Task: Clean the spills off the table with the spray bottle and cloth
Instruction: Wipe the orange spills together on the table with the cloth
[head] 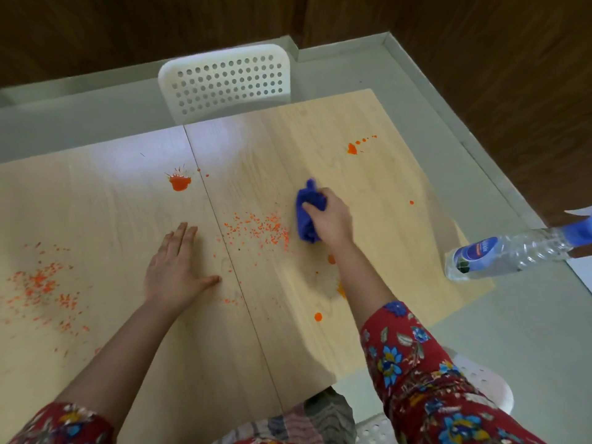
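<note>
Spray bottle [506,255] upright, long axis vertical

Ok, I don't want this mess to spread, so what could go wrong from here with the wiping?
1. The right hand grips the blue cloth beside the orange speckles; a leftward wipe may smear them into the seam running across the table.
2. The right sleeve hangs close to an orange drop and could drag through it.
3. The spray bottle stands near the table's right edge; a wide elbow swing might knock it off.
</note>
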